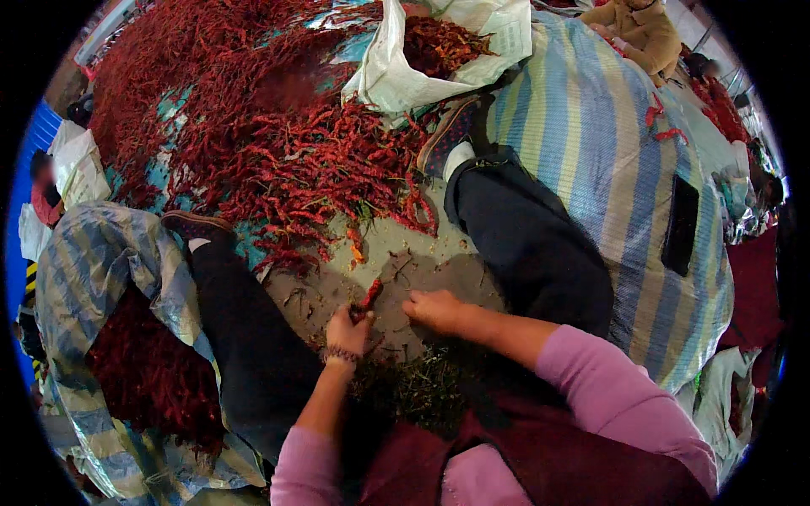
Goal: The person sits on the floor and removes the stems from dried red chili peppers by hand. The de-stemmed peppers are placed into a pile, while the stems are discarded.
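My left hand (349, 326), with a beaded bracelet at the wrist, is closed around a dried red chili pepper (372, 293) whose body points up from the fingers. To its right, my right hand (433, 310) has its fingers drawn together over the dusty floor; whether something small is between the fingertips is not visible. Beyond both hands spreads a large heap of dried red chili peppers (329, 164). One orange-red chili (356, 245) lies at the heap's near edge. Green-brown stems (430, 386) are piled between my legs, just below the hands.
An open striped sack (114, 253) of dark red chilies stands at the left. A white woven sack (417, 88) holding chilies is at the top. On the right, a full striped sack (588, 139) bears a black phone (681, 224). A person in a tan jacket (645, 35) is beyond it.
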Available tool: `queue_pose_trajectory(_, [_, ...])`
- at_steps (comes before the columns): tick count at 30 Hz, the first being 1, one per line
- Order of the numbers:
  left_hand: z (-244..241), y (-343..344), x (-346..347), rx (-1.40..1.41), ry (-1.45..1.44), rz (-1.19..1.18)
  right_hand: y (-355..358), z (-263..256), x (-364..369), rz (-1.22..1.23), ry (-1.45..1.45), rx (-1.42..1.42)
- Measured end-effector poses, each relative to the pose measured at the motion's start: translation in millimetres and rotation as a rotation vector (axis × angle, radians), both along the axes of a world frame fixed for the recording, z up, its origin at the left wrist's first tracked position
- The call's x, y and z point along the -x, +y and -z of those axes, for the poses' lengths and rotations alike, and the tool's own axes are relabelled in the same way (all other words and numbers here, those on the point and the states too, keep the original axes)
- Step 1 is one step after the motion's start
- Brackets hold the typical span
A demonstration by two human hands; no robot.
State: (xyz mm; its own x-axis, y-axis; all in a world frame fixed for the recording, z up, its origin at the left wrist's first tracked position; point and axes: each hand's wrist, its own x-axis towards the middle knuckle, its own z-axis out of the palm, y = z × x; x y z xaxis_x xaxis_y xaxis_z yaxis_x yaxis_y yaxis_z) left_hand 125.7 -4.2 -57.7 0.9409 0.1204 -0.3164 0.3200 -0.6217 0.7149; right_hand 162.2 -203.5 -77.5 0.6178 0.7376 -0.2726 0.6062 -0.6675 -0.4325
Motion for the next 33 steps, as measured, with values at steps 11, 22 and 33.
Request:
queue_pose_trajectory(11, [-19.3, -35.3, -9.6, -0.118, -0.044, 0.335, -20.8, -54.9, 44.1, 0.946, 1.213, -0.797])
queue_pose_trajectory(22, [-69.7, -47.4, 84.7, -0.111, -0.385, 0.391, -11.7, -69.2, 64.0, 0.524, 0.967, -0.583])
queue_pose_trajectory(33, [-43.2, 29.4, 48.6, 1.070, 0.261, -0.587, 12.0, -98.7, 39.1, 0.083, 0.394, -0.342])
